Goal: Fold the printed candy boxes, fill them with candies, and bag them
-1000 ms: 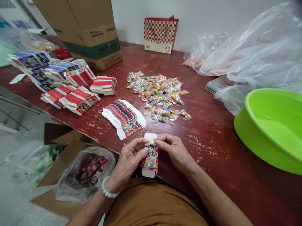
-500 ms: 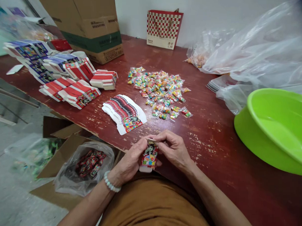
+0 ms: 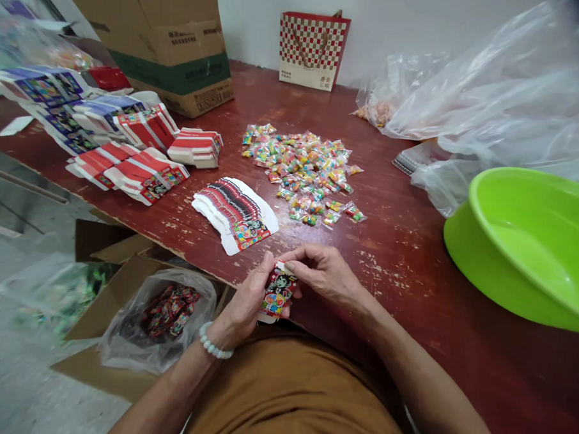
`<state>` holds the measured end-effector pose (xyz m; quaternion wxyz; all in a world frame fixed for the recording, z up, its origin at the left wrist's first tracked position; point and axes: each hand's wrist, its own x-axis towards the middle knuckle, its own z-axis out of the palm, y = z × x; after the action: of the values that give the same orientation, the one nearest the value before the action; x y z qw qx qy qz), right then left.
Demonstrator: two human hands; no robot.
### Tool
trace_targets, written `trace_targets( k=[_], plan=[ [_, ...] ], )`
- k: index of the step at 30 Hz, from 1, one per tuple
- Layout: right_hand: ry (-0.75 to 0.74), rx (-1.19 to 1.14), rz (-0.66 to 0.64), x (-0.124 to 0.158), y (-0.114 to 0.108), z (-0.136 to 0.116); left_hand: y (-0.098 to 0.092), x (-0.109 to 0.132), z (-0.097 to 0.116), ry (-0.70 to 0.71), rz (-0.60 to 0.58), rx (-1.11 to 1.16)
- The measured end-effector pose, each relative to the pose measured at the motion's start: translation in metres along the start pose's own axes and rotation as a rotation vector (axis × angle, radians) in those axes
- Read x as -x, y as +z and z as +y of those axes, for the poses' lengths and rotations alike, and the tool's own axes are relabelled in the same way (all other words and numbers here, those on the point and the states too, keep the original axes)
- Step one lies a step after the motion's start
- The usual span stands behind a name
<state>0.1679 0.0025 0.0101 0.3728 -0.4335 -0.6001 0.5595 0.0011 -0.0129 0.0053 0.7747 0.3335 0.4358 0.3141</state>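
Note:
A small printed candy box (image 3: pixel 278 290), red with a cartoon figure, is held close to my body at the table's near edge. My left hand (image 3: pixel 247 299) is closed around its left side, a pale bead bracelet on the wrist. With thumb and fingers, my right hand (image 3: pixel 323 273) pinches the white flap at the box's top end. Beyond the hands lies a fanned stack of flat box blanks (image 3: pixel 236 214). Farther back is a heap of small clear packets of colourful candy (image 3: pixel 311 168).
Bundled red and white box blanks (image 3: pixel 146 172) and purple ones (image 3: pixel 54 93) stand at left, before a large carton (image 3: pixel 177 68). A green basin (image 3: pixel 487 240) and plastic bags (image 3: pixel 495 93) sit at right. Below the left edge, an open carton holds a bag of small red packets (image 3: pixel 171 312).
The candy box has turned in my hands and its front now tilts. My right fingers have moved from an upright top flap to pressing it at the top edge. The view shifted slightly.

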Motion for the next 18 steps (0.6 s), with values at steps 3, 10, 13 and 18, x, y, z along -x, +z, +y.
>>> trace_targets(
  k=[3,10,13,18],
  plan=[
    [0.069,-0.083,0.000,0.001,0.001,0.000,0.000,0.001,0.000,0.021,-0.003,-0.014],
    [-0.126,0.145,0.090,0.005,0.006,0.006,-0.001,0.000,-0.009,0.018,0.039,0.005],
    [-0.161,0.067,0.047,0.011,0.013,0.004,0.001,0.002,-0.010,-0.012,0.059,0.091],
    [-0.278,0.129,0.076,0.024,0.026,0.007,0.005,0.010,-0.011,-0.043,0.091,0.261]
  ],
)
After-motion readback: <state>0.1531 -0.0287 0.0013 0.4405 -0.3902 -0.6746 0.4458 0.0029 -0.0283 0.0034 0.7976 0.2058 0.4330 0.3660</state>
